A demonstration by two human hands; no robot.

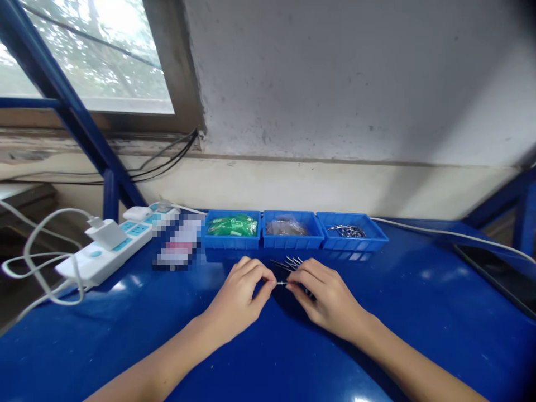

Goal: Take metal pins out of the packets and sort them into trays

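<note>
A short, thin metal rod spans the gap between my two hands, just above the blue table. My left hand pinches its left end between thumb and forefinger. At the other end, my right hand closes its fingertips on the rod. Its exact kind is too small to make out. Beyond the fingers lies a loose pile of slim metal pins, partly hidden by my right hand.
Behind the hands stand three blue bins: one with green packets, one with clear plastic bags, one with metal pins. A white power strip with cables lies left, a dark phone right. A blurred packet lies left.
</note>
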